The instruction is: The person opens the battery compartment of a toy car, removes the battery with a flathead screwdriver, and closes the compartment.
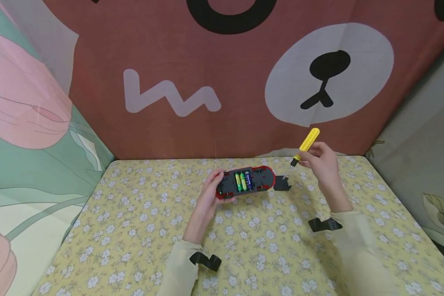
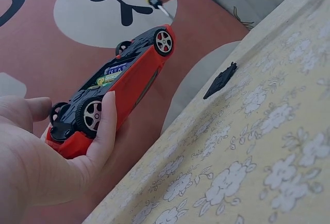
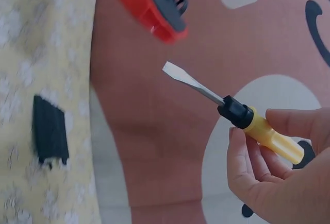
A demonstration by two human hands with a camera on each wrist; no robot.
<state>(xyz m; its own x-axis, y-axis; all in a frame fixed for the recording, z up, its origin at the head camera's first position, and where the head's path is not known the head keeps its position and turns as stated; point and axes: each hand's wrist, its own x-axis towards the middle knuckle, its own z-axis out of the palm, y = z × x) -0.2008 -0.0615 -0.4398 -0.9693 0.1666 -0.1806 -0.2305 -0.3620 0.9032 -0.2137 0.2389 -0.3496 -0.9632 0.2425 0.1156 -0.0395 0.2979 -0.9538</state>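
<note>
My left hand [image 1: 208, 190] grips the rear or front end of a red toy car [image 2: 142, 77], which is turned wheels-up above the table. Its black underside has an uncovered battery compartment, where green batteries [image 1: 241, 182] and a purple-blue battery [image 1: 248, 181] lie side by side. My right hand [image 1: 324, 162] pinches a flat-blade screwdriver [image 3: 268, 136] by its yellow handle, the metal blade angled down and left. In the right wrist view the blade tip stands apart from the car. A black battery cover [image 3: 50, 130] lies flat on the table, just right of the car.
A yellow floral cloth [image 1: 133, 230] covers the table. Behind it hangs a brown fabric backdrop [image 1: 170, 135] with a bear face, and a green and pink floral curtain [image 1: 29, 172] hangs at the left. Black straps [image 1: 206, 261] sit on both wrists.
</note>
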